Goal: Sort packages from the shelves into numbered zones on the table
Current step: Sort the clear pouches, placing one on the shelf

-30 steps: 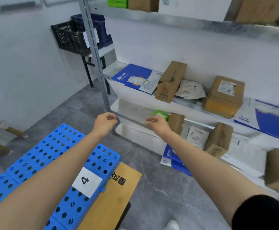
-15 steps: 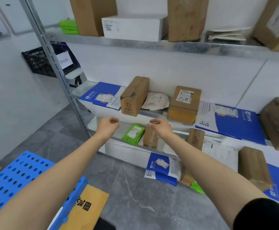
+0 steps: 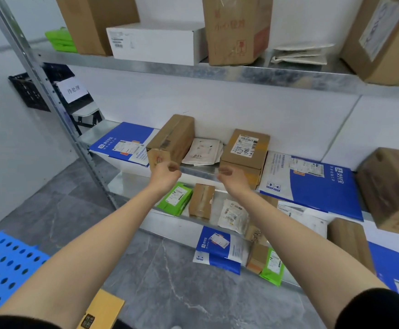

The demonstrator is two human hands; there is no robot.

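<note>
Both my arms reach toward the middle shelf (image 3: 198,170) of a metal rack. My left hand (image 3: 166,173) hovers with loosely curled fingers in front of a long brown box (image 3: 172,138), holding nothing. My right hand (image 3: 232,178), fingers also loosely curled and empty, is just in front of a square brown box with a white label (image 3: 246,150). Between the two boxes lie white padded envelopes (image 3: 204,150). A blue mailer (image 3: 122,143) lies left of the long box, and a larger blue mailer (image 3: 312,184) lies to the right.
The top shelf holds a white box (image 3: 155,43), brown cartons (image 3: 236,29) and green bags (image 3: 59,40). Lower shelves carry a green mailer (image 3: 177,198), a small brown box (image 3: 202,204) and more mailers. A blue perforated table panel (image 3: 6,264) is at lower left, a black crate (image 3: 31,91) beyond the rack's post.
My view has swung right and up, away from the blue table toward the shelves. Both hands have risen from the lower shelf level to the front of the middle shelf.
</note>
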